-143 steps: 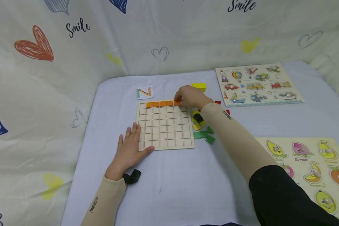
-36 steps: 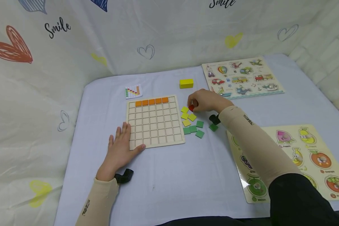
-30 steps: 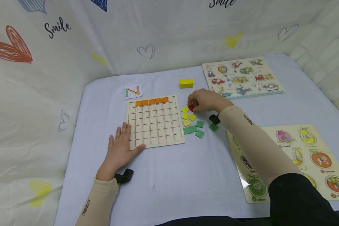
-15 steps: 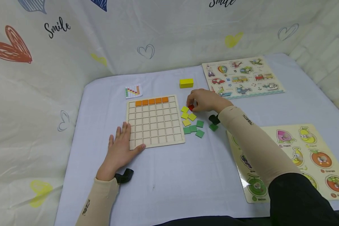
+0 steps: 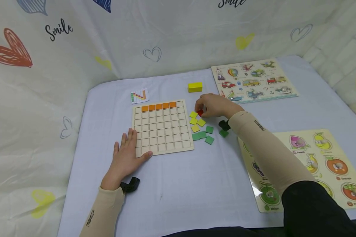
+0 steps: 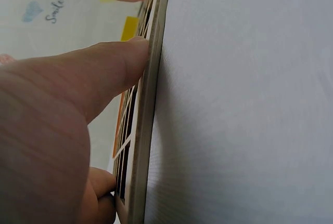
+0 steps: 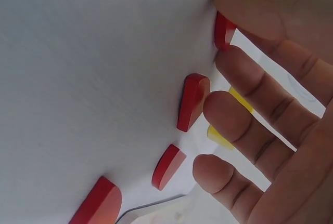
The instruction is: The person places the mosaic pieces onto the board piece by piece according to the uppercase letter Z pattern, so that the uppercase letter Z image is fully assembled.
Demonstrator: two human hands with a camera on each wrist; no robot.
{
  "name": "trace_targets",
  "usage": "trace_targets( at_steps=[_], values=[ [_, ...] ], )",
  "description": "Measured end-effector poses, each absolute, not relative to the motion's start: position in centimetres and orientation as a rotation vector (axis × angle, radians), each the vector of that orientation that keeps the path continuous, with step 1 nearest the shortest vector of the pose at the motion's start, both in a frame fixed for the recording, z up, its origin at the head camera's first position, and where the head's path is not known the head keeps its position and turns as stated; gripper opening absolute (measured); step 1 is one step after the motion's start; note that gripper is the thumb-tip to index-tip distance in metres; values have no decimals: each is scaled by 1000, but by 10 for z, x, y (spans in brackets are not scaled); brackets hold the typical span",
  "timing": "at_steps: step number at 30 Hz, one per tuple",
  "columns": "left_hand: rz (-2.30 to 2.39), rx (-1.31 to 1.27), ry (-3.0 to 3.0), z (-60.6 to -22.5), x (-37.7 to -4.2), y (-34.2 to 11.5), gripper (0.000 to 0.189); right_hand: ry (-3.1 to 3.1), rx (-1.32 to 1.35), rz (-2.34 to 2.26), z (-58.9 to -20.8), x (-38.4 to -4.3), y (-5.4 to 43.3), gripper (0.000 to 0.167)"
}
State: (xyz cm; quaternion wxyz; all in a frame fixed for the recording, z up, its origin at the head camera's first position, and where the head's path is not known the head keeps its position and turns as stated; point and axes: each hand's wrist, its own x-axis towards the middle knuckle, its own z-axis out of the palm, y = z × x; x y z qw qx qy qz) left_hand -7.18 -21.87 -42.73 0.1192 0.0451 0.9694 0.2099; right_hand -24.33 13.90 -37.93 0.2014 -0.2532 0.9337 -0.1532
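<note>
A square wooden grid board [image 5: 163, 152] lies on the white cloth, with a row of orange tiles [image 5: 158, 107] in its top row. My left hand [image 5: 126, 158] rests flat with spread fingers at the board's lower left corner. In the left wrist view the left thumb [image 6: 112, 65] touches the board's near edge. Right of the board, my right hand [image 5: 216, 105] pinches a red tile [image 5: 200, 113]. The right wrist view shows this red tile [image 7: 223, 30] between thumb and fingers, low at the cloth. Several other red tiles [image 7: 193, 102] with a rounded side lie beneath that hand.
Yellow tiles [image 5: 193, 121] and green tiles [image 5: 209, 140] lie loose right of the board. A small pattern card [image 5: 139, 96] and a yellow block [image 5: 195, 87] sit behind it. A vehicle puzzle [image 5: 255, 80] stands back right, a fruit puzzle [image 5: 270, 194] under the right arm.
Since the earliest frame my right hand has let go of the last orange tile and moved right to the red tile. The head view has shifted. In the last second both hands barely move.
</note>
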Motion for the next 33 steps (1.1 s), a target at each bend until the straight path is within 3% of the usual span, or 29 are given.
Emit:
trace_targets(
  at_steps=[15,33],
  values=[
    [622,125,2833,-429,-72,-220,112,2611,-830,-430,-380,-240,122,27],
    [628,121,2835,-429,-72,-221,113,2643,-740,-349,-376,-246,115,26]
  ],
)
